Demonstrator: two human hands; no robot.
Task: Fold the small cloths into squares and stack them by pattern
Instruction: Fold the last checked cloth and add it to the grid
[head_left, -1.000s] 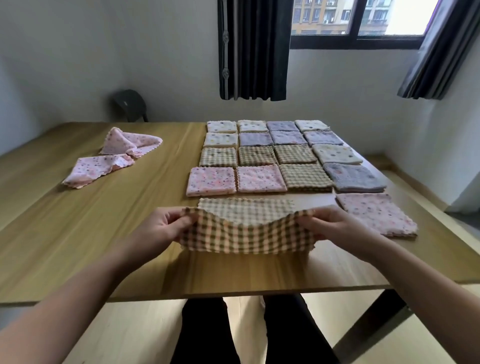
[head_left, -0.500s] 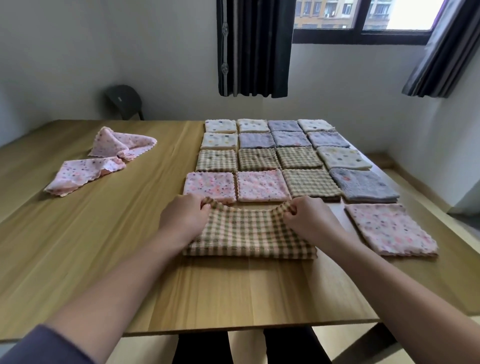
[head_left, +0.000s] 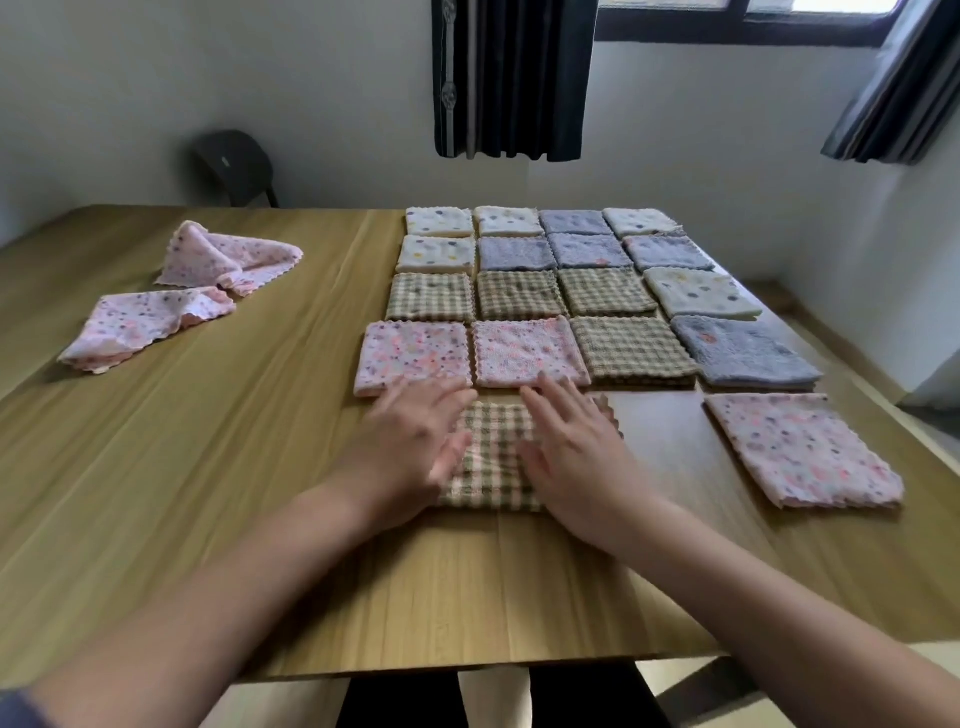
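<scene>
A brown checked cloth (head_left: 493, 457) lies folded on the wooden table (head_left: 208, 467) right in front of me. My left hand (head_left: 410, 436) and my right hand (head_left: 571, 447) both lie flat on it with straight fingers, pressing it down. Beyond it is a grid of several folded squares: pink dotted (head_left: 413, 356), brown checked (head_left: 631, 351), grey-blue (head_left: 743, 353) and white dotted (head_left: 698, 293). A single folded pink dotted square (head_left: 800, 449) lies to the right. Two unfolded pink dotted cloths (head_left: 145, 322), (head_left: 228, 257) lie at the far left.
A dark chair (head_left: 234, 166) stands behind the table's far left edge. Dark curtains (head_left: 511, 78) hang at the window on the back wall. The table's front edge runs just above my legs.
I folded the checked cloth's near half over onto its far half. My hands let go of its corners and now press flat on top of it.
</scene>
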